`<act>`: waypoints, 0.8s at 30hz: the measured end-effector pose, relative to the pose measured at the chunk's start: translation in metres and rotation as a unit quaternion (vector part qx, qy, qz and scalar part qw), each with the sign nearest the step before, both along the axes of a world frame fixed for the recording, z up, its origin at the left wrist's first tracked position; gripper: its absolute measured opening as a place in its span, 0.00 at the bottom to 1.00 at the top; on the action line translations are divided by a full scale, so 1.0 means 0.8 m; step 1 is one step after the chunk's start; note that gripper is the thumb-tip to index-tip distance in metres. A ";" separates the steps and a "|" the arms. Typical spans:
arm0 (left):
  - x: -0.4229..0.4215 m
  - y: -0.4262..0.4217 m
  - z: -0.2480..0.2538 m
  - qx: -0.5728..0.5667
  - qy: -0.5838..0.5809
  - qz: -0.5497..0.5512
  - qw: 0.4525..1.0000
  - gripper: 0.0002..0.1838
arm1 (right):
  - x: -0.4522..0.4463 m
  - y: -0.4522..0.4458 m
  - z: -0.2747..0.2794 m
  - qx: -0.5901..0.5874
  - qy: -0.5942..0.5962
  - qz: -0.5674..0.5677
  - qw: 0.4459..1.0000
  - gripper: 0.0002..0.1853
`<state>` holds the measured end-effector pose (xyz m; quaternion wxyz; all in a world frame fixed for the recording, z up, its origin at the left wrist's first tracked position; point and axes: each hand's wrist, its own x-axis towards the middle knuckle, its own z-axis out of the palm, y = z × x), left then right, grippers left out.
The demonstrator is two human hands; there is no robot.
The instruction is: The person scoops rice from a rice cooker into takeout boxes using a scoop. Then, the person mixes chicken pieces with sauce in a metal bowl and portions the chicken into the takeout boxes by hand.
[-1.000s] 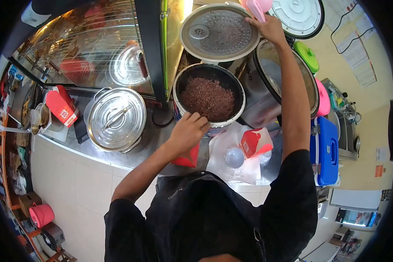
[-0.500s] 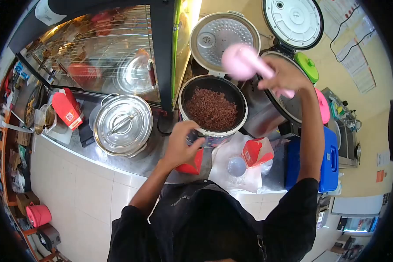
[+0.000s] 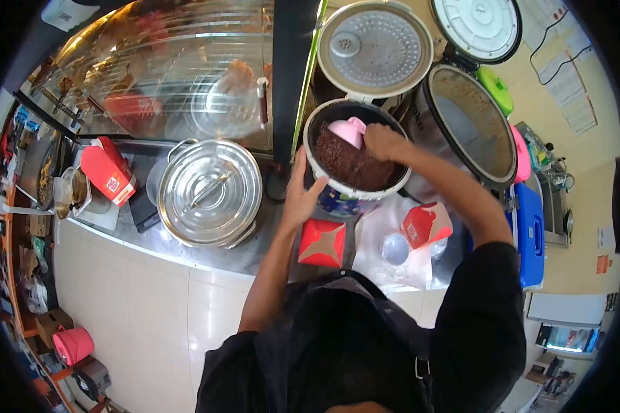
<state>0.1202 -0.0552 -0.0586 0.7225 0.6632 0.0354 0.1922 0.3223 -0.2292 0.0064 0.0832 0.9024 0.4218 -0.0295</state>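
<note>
A cooker pot with a flowered outer wall (image 3: 351, 197) holds reddish-brown cooked rice (image 3: 344, 160). Inside it, my right hand (image 3: 386, 143) is closed around the handle of a pink scoop (image 3: 346, 131), whose bowl is against the rice. My left hand (image 3: 303, 193) rests along the pot's left side, fingers stretched and thumb apart, touching the outer wall near the rim. The pot's hinged lid (image 3: 372, 51) stands raised behind it, its perforated inner plate facing me.
A larger open cooker (image 3: 472, 131) stands to the right. Left is a lidded steel pot (image 3: 210, 193) before a glass display cabinet (image 3: 165, 76). In front are red cartons (image 3: 322, 242), a clear round container (image 3: 395, 248) and a blue box (image 3: 529, 237).
My right hand has brought the pink scoop from above the larger cooker down and left into the rice. My left hand has shifted to the flowered pot's outer side. The camera view has moved.
</note>
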 end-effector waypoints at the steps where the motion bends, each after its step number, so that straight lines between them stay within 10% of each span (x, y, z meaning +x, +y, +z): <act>1: -0.001 -0.001 0.004 -0.007 0.015 0.002 1.000 0.44 | 0.009 0.020 0.020 -0.094 0.191 -0.083 0.974 0.18; 8: 0.002 -0.002 -0.002 -0.042 0.003 -0.005 0.999 0.44 | -0.033 0.042 0.046 -0.234 0.287 0.003 0.929 0.21; 17: 0.001 0.004 -0.003 -0.122 -0.006 -0.029 0.992 0.44 | -0.004 -0.002 0.086 -0.182 0.631 -0.241 0.715 0.22; 24: -0.003 -0.002 0.021 -0.154 0.010 -0.024 0.988 0.42 | 0.028 -0.018 0.122 -0.078 0.643 -0.272 0.711 0.24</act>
